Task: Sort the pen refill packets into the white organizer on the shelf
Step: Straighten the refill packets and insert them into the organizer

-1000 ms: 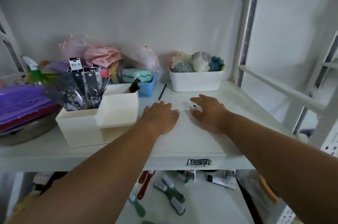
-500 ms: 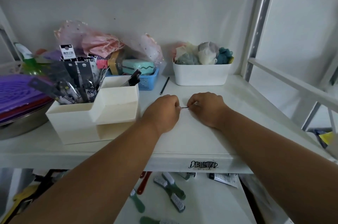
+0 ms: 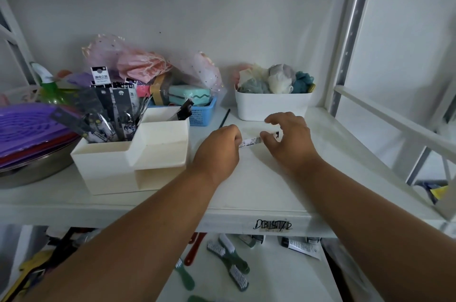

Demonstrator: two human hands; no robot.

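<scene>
Lying across the middle of the frame, just above the white shelf [image 3: 259, 183], a narrow pen refill packet [image 3: 250, 141] with printed text is held between both hands. The left hand [image 3: 217, 151] has its fingers curled round the packet's left end, a closed grip. The right hand [image 3: 288, 138] pinches the right end between thumb and a fingertip, while its other fingers arch loosely above (the packet's dark tip shows just past the thumb). To the left of the hands stands the white organizer [image 3: 128, 156], a stepped box with several compartments; its rear left compartment is crowded with dark refill packets [image 3: 111, 114] standing upright or leaning, and one more dark packet pokes from the rear right compartment. Behind it, a blue basket [image 3: 204, 114] holds a teal box, and pink bags are piled against the wall. A white tub [image 3: 271, 106] of soft bundles sits centre right, behind the right hand. Purple lids rest on a metal bowl [image 3: 37, 168] at the left edge. Brushes [image 3: 229, 259] lie on the lower shelf at the bottom.
</scene>
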